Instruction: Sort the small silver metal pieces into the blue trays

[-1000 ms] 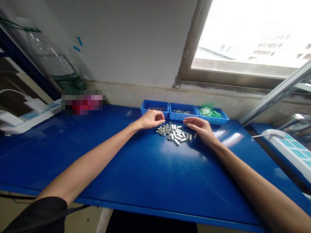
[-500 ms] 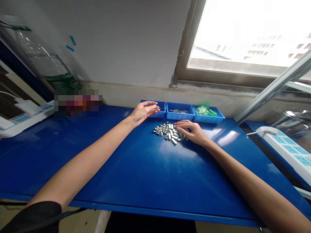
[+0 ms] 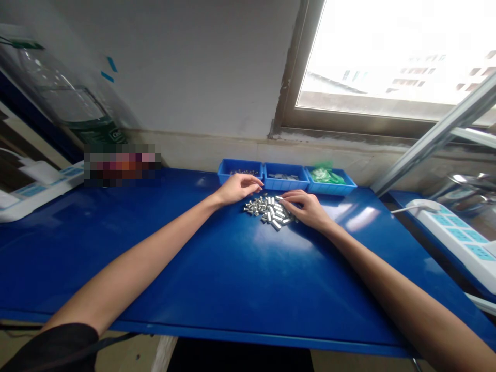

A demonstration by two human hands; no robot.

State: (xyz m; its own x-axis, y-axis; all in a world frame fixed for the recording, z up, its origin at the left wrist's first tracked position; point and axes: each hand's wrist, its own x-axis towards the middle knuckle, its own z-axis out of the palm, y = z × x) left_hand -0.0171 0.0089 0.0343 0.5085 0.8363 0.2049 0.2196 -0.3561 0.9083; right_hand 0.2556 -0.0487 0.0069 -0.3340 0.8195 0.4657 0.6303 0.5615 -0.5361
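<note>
A pile of small silver metal pieces lies on the blue table, short screw-like pieces (image 3: 254, 206) on the left and longer cylindrical spacers (image 3: 276, 224) on the right. My left hand (image 3: 237, 189) hovers just behind and left of the pile, in front of the left blue bin (image 3: 225, 175), fingers loosely bent and apart, with nothing visible in them. At the pile's right side, my right hand (image 3: 308, 209) has its thumb and forefinger closed around the end of a metal spacer (image 3: 278, 198). Its palm hides some pieces.
Behind the pile, a middle blue bin (image 3: 287, 184) holds grey metal pieces, and a right blue bin (image 3: 341, 189) holds a green plastic bag (image 3: 327, 175). Power strips (image 3: 453, 232) flank the table. A large bottle (image 3: 73, 103) stands at back left.
My left hand has moved from over the left bin toward the pile, slightly right and nearer, uncovering small pieces in that bin. My right hand stays nearly in place at the pile.
</note>
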